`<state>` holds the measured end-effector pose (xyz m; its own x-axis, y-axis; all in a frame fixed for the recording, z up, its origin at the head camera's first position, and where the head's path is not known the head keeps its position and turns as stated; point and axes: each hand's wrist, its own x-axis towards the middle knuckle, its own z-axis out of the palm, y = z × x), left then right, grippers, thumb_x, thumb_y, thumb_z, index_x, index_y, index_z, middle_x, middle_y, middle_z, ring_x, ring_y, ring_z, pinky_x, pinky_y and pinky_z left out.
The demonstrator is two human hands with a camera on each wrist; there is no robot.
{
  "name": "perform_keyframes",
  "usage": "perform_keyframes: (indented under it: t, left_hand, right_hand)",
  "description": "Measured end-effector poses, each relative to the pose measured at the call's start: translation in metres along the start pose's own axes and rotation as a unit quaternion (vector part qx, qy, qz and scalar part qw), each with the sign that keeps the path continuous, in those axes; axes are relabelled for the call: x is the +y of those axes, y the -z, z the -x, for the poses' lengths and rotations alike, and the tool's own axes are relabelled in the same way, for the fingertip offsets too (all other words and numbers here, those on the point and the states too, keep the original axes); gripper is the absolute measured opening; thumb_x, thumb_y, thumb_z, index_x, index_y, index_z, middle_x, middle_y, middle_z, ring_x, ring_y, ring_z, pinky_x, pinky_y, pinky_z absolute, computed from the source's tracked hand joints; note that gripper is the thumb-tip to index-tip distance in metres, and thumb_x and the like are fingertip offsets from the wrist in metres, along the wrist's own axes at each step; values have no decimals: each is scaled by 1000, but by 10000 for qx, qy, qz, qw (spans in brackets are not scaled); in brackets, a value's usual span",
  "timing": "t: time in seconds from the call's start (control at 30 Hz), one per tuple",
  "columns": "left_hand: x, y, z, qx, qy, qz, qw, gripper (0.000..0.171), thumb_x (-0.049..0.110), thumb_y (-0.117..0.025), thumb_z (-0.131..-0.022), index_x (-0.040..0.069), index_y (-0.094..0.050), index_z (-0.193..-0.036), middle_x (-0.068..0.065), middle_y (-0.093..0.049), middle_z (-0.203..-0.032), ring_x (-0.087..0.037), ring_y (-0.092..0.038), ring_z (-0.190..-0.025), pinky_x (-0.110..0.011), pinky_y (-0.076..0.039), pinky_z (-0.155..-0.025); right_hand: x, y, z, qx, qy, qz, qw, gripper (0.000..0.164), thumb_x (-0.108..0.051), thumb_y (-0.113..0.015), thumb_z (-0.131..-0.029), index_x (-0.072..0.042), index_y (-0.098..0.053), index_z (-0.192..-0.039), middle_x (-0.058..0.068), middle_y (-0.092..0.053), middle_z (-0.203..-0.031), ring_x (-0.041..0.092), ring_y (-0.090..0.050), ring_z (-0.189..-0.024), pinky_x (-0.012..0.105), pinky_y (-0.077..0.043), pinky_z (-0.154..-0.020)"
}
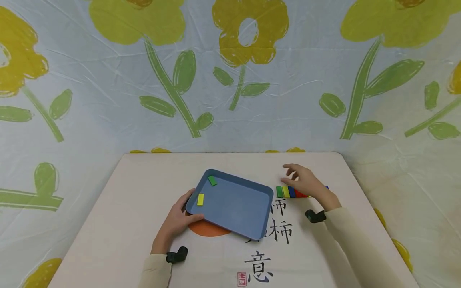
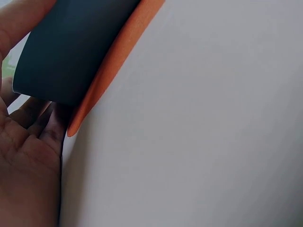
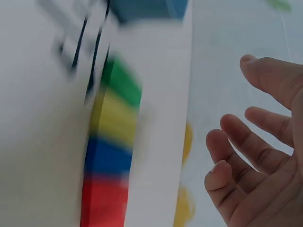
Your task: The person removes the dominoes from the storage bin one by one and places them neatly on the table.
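My left hand (image 1: 179, 218) holds a blue rectangular tray (image 1: 237, 208) at its left end, thumb over the rim and fingers underneath, as the left wrist view shows. Inside the tray lie a green block (image 1: 212, 181) near the far left corner and a yellow block (image 1: 201, 199) by the left wall. Right of the tray, a row of coloured blocks (image 1: 291, 192) in green, yellow, blue and red lies side by side. Over that row hovers my right hand (image 1: 306, 182), fingers loosely bent and nothing in them. It hides part of the row.
A white cloth with black brush characters (image 1: 258, 266) and an orange shape (image 1: 209, 229) lies under the tray on the pale table (image 1: 119, 224). Behind the table hangs a flower-printed curtain (image 1: 270, 128).
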<state>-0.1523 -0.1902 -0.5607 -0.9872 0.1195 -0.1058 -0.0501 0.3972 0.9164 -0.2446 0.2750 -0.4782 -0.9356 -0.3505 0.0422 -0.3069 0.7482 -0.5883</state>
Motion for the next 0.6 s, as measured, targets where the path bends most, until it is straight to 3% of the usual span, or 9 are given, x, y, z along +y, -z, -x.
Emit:
perform_keyframes:
  t: [0.17, 0.37, 0.6]
  left_hand:
    - [-3, -2, 0, -23, -7, 23, 10000, 100, 35, -90, -80, 31, -32, -162, -4, -33, -167, -33, -37, -152, -56, -32, -123]
    - [-4, -3, -1, -26, 8, 64, 10000, 100, 37, -90, -80, 33, -32, -162, -5, -34, -166, -34, -38, -151, -58, -31, -123]
    - [-2, 0, -2, -19, 32, 66, 10000, 99, 38, -90, -80, 34, -33, -161, -2, -34, -166, -31, -37, -152, -56, -30, -124]
  right_hand:
    - [-49, -43, -23, -591, 710, -167, 9956, 57, -29, -74, -97, 1, -56, -142, 17, -67, -114, 21, -65, -91, 33, -56, -72]
    - [-90, -92, -40, -1096, 1259, -42, 9860, 59, -36, -74, -96, -2, -59, -141, 9, -67, -113, 15, -60, -88, 29, -53, -76]
    - [-121, -125, -56, -1367, 1280, -250, 9820, 65, -39, -76, -93, -3, -57, -144, 9, -66, -119, 14, -58, -88, 31, -52, -76]
